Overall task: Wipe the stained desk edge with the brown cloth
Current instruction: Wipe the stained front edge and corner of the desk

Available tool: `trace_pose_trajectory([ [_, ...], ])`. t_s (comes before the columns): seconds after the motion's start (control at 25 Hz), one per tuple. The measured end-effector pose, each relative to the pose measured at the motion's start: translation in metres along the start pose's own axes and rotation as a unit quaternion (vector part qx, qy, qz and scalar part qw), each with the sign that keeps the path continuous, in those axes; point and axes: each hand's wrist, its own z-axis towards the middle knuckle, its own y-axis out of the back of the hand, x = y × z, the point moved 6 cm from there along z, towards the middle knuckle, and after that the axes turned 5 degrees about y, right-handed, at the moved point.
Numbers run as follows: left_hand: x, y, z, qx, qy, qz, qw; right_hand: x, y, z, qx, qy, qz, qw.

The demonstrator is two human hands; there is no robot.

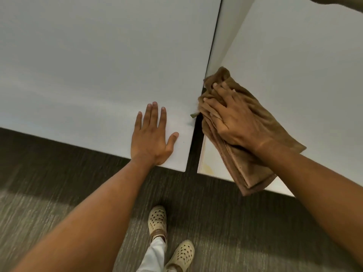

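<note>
The brown cloth is pressed flat under the right hand against the desk edge, where yellowish stains remain. The left hand is laid open on the neighbouring desk, grasping nothing, probably for support.

No text, label, brand, number or sign can be read anywhere in the view.
</note>
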Motion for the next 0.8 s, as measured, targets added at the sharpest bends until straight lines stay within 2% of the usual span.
trace_pose_trajectory([
  [0.08,0.001,-0.001,0.0,0.005,0.001,0.001,1.0,0.007,-0.001,0.007,0.008,0.025,0.018,0.999],
  [0.28,0.004,-0.003,0.0,0.001,-0.001,-0.008,1.0,0.049,-0.018,-0.001,0.06,0.151,-0.071,0.984],
  [0.44,0.004,-0.001,0.0,-0.001,-0.003,-0.016,1.0,0.071,-0.033,-0.03,0.104,0.237,-0.02,0.966],
  [0.52,0.003,-0.001,0.0,0.0,-0.005,-0.016,1.0,0.054,-0.025,-0.014,0.084,0.221,-0.007,0.972],
  [0.68,0.004,-0.002,0.001,0.001,-0.004,-0.018,1.0,0.023,-0.015,0.022,0.042,0.128,-0.022,0.991],
  [0.8,0.004,-0.003,0.0,0.0,-0.004,-0.015,1.0,0.041,-0.024,0.007,0.062,0.159,-0.055,0.984],
])
